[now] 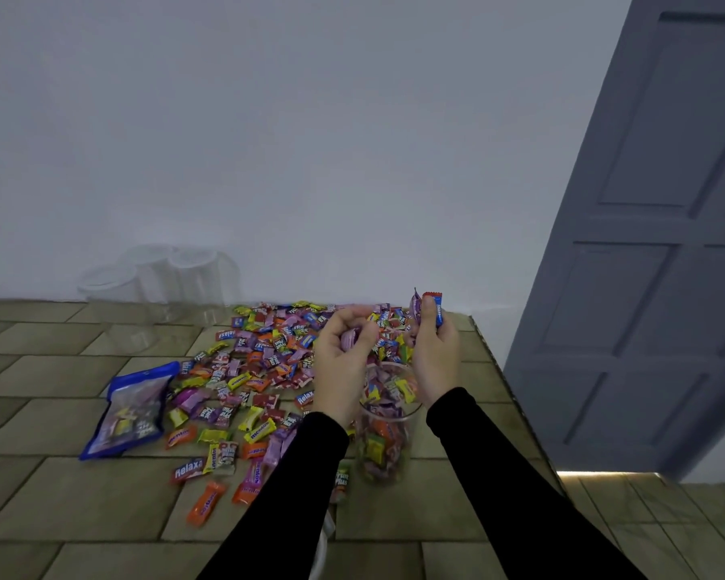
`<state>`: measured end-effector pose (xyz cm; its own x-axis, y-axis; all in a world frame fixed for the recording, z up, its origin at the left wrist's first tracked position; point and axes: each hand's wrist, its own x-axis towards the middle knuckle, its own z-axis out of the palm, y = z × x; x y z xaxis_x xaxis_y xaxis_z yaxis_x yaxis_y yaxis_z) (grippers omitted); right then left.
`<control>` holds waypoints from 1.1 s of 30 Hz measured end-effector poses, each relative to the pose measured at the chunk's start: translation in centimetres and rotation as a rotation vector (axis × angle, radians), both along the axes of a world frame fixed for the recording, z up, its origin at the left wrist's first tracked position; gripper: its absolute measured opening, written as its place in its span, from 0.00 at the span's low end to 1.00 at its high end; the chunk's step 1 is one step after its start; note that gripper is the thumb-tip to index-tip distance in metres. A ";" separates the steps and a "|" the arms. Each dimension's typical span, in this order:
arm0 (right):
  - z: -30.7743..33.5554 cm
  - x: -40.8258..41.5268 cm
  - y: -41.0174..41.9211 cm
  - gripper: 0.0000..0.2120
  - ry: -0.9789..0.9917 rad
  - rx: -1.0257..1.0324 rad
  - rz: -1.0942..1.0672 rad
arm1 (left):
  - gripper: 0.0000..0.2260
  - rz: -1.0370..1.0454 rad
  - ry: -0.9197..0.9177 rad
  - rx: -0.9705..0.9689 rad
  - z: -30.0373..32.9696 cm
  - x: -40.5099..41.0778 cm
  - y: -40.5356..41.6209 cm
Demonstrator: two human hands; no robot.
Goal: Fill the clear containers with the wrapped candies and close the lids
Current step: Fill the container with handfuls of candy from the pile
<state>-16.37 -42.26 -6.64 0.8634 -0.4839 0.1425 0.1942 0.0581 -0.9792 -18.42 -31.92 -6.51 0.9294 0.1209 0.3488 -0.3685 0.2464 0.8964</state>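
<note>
Both hands, left hand (344, 353) and right hand (434, 349), clutch candies above nearly full container (384, 437); release centred over mouth.

Views: one only, head-worn; nothing shared with a second view
Position: above the tiled table (59, 517), at the person's head
Facing: forward and down, toward the wall (310, 140)
Nearness: close; both forearms reach in from the bottom edge
Lens: wide-angle; door (645, 244) leans at right

Candy-filled clear jar (384, 437) upright, loose candies (252, 370), seemingly empty jars (160, 282)
</note>
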 end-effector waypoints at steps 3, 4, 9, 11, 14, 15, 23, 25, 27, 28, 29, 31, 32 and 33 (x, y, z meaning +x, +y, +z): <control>0.1 -0.3 0.1 0.19 -0.008 -0.029 -0.006 | 0.07 -0.010 -0.017 0.026 -0.1 0.0 0.1; 0.2 -0.4 0.2 0.19 -0.008 -0.032 -0.005 | 0.08 -0.009 -0.018 0.029 -0.2 0.0 0.2; 0.1 -0.5 0.2 0.20 -0.006 -0.040 0.001 | 0.06 -0.005 -0.021 0.010 -0.4 -0.1 0.1; 0.0 -0.4 0.1 0.19 0.000 -0.041 -0.001 | 0.05 -0.014 -0.017 -0.002 -0.3 -0.3 -0.1; -0.1 -0.4 0.2 0.20 -0.002 -0.049 0.009 | 0.04 -0.023 0.004 -0.020 -0.4 -0.2 0.0; -0.1 -0.5 0.2 0.20 -0.003 -0.054 0.011 | 0.04 -0.035 0.015 -0.029 -0.4 -0.1 0.0; -0.4 -0.3 0.1 0.20 -0.002 -0.064 -0.010 | 0.07 -0.106 0.032 -0.038 -0.3 -0.1 0.1; -0.5 -0.2 0.1 0.20 -0.007 -0.061 -0.010 | 0.07 -0.130 0.018 -0.041 -0.2 -0.3 0.1; -0.5 -0.1 0.1 0.21 -0.007 -0.062 -0.014 | 0.06 -0.150 0.013 -0.059 -0.4 -0.2 0.1; -0.5 -0.1 0.0 0.21 -0.008 -0.061 -0.015 | 0.07 -0.163 0.015 -0.071 -0.5 -0.2 0.0; -0.5 -0.1 0.0 0.21 -0.014 -0.057 -0.010 | 0.07 -0.182 0.014 -0.081 -0.5 -0.2 0.0; -0.5 -0.1 0.0 0.21 -0.025 -0.054 0.003 | 0.07 -0.195 0.013 -0.087 -0.4 -0.1 0.0; -0.5 -0.2 0.0 0.22 -0.024 -0.053 0.006 | 0.07 -0.190 0.015 -0.085 -0.3 -0.2 0.0; -0.5 -0.2 0.0 0.21 -0.018 -0.054 0.006 | 0.07 -0.185 0.019 -0.082 -0.2 -0.2 0.0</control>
